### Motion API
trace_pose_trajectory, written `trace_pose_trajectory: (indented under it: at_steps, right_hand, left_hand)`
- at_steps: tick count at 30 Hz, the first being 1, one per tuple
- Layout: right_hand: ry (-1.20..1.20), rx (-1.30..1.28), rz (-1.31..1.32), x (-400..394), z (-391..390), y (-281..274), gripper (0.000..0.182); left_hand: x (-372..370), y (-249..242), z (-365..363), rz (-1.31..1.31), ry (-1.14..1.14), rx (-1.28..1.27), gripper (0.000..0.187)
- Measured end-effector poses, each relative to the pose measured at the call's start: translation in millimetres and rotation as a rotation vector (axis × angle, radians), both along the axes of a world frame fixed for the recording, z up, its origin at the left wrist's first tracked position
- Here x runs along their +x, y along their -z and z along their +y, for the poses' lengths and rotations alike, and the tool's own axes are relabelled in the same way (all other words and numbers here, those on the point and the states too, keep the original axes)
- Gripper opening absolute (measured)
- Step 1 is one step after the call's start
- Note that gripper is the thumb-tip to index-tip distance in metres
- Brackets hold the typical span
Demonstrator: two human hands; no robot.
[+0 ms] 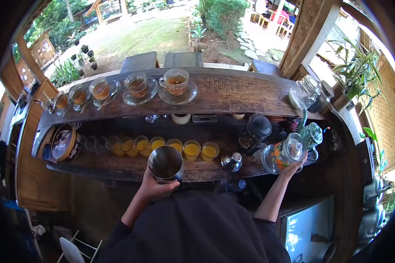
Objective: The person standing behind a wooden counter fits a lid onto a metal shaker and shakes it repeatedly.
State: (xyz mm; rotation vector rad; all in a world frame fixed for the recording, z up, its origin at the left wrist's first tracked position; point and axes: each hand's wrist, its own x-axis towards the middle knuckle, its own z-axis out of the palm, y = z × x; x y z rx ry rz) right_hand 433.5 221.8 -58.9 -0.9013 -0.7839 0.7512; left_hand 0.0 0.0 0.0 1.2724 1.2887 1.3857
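Note:
My left hand (156, 186) is wrapped round a metal tumbler (166, 163), held open end up in front of the lower shelf. On the right, my right hand (293, 168) is closed on the side of a clear glass jar (275, 158) with orange flowers on it; part of its grip is hidden. Small glasses of orange drink (192, 151) stand in a row behind the tumbler. Between my hands is a shiny metal shaker top (231, 162). A French press (258, 127) stands behind the flowered jar.
Glass cups of brown drink (177, 82) rest on saucers along the upper counter (237, 90). A glass jar of white grains (303, 92) leans at its right end. A round tub (65, 143) sits at the shelf's left. A sink (309, 230) lies below right.

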Motion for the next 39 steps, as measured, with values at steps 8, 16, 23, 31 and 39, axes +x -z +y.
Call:
trace_pose_trajectory:
  at_steps: [8, 16, 23, 31, 39]
  right_hand:
    - [0.128, -0.051, 0.07, -18, 36, -1, 0.07]
    - [0.149, -0.173, -0.03, -22, 38, -6, 0.075]
    - [0.074, -0.365, -0.131, -47, -23, -24, 0.068]
    - [-0.24, 0.116, -1.043, -153, -112, -38, 0.04]
    - [-0.403, 0.02, -1.109, -162, -92, 23, 0.071]
  left_hand:
    - [-6, 12, -11, -0.066, -0.058, -0.041, 0.083]
    - [-2, 11, -11, -0.047, -0.078, 0.01, 0.084]
    - [2, 24, -7, -0.058, -0.046, 0.0, 0.086]
    - [12, 25, -3, -0.064, -0.028, -0.02, 0.088]
    - [17, 21, -19, -0.046, -0.028, 0.037, 0.091]
